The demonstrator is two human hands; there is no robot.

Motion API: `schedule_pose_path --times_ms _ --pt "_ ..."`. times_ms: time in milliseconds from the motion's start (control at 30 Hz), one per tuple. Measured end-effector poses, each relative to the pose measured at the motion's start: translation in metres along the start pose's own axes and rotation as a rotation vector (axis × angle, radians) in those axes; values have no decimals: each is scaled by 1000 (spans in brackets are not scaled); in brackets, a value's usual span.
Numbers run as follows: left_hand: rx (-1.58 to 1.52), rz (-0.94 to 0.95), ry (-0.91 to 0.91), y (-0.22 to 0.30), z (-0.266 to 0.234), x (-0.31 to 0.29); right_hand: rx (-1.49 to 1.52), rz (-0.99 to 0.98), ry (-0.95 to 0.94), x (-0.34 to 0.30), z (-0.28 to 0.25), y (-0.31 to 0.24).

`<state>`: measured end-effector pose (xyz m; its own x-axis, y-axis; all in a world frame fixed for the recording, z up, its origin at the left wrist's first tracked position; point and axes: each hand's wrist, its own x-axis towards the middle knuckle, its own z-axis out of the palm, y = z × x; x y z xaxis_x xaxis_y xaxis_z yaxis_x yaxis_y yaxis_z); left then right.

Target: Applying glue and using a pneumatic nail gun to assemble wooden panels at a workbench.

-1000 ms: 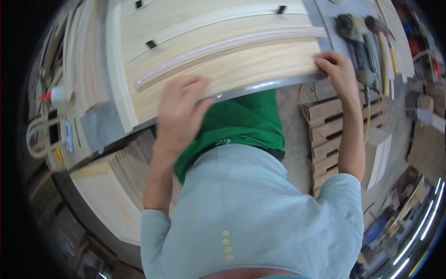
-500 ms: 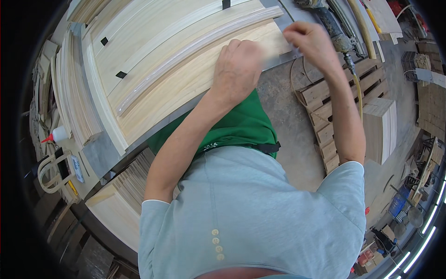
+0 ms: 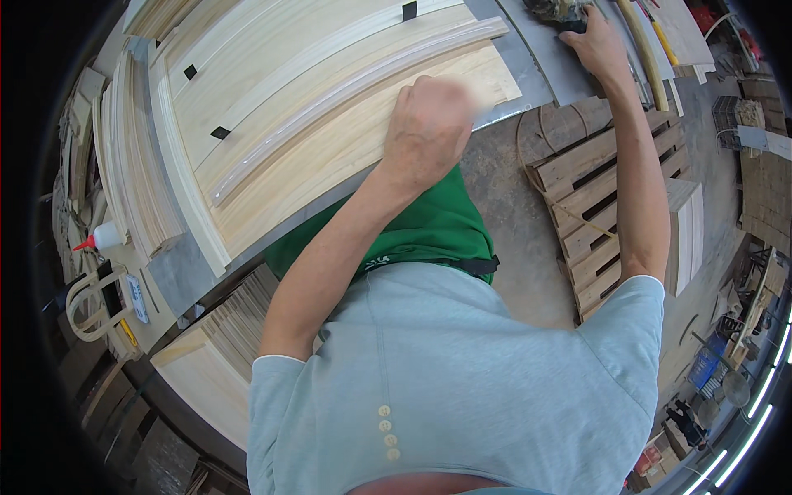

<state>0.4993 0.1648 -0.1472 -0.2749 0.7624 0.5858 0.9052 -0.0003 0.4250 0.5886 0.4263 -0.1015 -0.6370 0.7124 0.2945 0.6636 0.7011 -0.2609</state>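
My left hand (image 3: 429, 130) is closed above the near edge of a pale wooden panel (image 3: 322, 165); its fingertips are blurred, and what they hold, if anything, is hidden. Beside it, a long moulding strip (image 3: 355, 78) wrapped in clear film lies lengthwise on the panel. At the far right of the bench my right hand (image 3: 600, 48) is wrapped round the dark handle of an air nail gun (image 3: 559, 10), part of which is cut off by the picture's top edge. Small black pieces (image 3: 220, 132) sit along a light strip on the panel.
Stacked wood strips (image 3: 136, 157) stand left of the panel, with a red-tipped white bottle (image 3: 103, 237) near them. A wooden pallet (image 3: 590, 206) lies on the floor at right, with a yellowish hose (image 3: 582, 219) across it. A round wooden bar (image 3: 646, 54) lies on the bench's right.
My right hand has moved up and right onto the nail gun, whose body and hose have shifted. The left hand stays closed over the panel's edge, and the panel has moved slightly.
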Motion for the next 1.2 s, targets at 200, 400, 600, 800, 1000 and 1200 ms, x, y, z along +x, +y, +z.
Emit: schedule_pose_path --times_ms 200,400,600,800,1000,1200 --pt "-13 9 14 0 7 3 -78 -141 7 23 -4 56" --pt "5 -48 -4 2 -1 -5 329 249 -428 -34 -123 -18" --pt "15 -13 2 0 3 -4 507 246 -541 -98 -139 -69" --pt "-14 -32 11 3 7 -2 438 162 -590 -112 -126 -73" --pt "-21 -29 14 2 7 1 351 81 -556 -114 -128 -82" --pt "41 -37 -7 3 0 -11 494 243 -538 -124 -143 -90"
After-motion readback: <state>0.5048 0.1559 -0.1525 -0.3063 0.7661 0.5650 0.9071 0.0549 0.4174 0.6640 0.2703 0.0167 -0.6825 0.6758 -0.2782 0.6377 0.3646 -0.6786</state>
